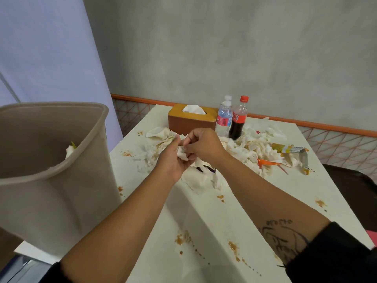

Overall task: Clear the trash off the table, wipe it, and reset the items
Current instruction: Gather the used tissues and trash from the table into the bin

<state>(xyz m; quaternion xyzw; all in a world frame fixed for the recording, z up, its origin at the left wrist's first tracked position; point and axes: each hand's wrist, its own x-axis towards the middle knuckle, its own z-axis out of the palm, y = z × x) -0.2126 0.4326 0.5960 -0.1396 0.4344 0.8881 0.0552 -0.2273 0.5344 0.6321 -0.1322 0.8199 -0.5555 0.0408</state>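
Grey wall and an orange rail back a white bench spattered with brown sauce. Left of both hands, beside the bench, is a big beige bin with some paper already inside. A heap of used tissues spreads under the hands and off to their right. Beyond them sit a tissue box, a cola bottle and a water bottle.

The left hand cups a tissue wad from below, fingers curled round it. The right hand pinches the same wad from above.

The step looks like bunching loose trash into one ball. It would go best by pressing the sheets tight, folding stained sides inward and gathering the nearest tissues before swinging left to the bin. The wad lies between the two hands, just above the heap.
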